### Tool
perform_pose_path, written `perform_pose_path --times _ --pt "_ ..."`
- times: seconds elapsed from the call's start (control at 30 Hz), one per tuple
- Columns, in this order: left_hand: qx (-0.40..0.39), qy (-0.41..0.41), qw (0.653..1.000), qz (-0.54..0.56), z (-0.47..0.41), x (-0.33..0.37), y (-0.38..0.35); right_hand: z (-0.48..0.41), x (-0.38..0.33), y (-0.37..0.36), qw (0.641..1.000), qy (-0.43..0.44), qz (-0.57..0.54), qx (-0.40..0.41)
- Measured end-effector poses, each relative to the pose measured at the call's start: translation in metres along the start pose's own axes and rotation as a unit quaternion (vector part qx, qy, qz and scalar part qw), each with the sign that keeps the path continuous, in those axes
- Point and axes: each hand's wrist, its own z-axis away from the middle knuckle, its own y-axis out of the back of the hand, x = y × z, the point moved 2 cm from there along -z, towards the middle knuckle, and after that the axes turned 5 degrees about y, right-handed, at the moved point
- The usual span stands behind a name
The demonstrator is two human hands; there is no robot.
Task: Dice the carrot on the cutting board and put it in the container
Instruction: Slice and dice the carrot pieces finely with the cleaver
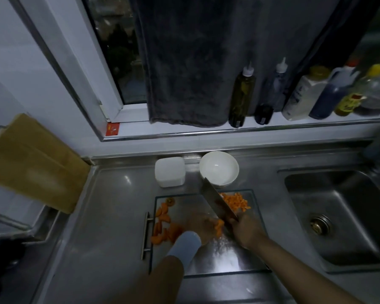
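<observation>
Left hand (201, 224) holding carrot (219, 228), right hand (245, 230) gripping cleaver (216, 199)

Right hand (245, 228) grips cleaver (217, 201); left hand (203, 226) holds carrot (219, 227) on cutting board (239, 257).

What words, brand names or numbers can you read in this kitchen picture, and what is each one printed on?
No text here can be read.
Blue print on the white bottle: too blurred to read.
Label on the yellow-labelled bottle: too blurred to read.
White mark on the red sticker on the window ledge: too small to read.
</observation>
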Motion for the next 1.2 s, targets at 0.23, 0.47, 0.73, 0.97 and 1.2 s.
perform_pose_path --times 0.23,0.47,0.73,0.97,1.2 --pt "0.016 0.011 0.996 -0.084 -0.004 0.004 -0.017 0.003 0.023 0.008 0.999 0.015 0.009 -0.033" --pt "0.204 0.084 0.973 -0.060 0.000 -0.028 0.005 -0.003 0.026 0.002 0.999 0.027 0.011 -0.044" --pt "0.169 0.038 0.961 -0.218 -0.019 -0.032 0.018 -0.011 0.021 -0.003 0.997 0.059 0.016 -0.038" --pt "0.155 0.089 0.971 -0.158 -0.034 -0.023 0.018 -0.015 0.022 -0.005 0.997 0.066 0.023 -0.039" --pt "0.135 -0.057 0.964 -0.220 -0.013 -0.010 -0.022 -0.013 0.023 -0.001 0.997 0.062 0.026 -0.025"
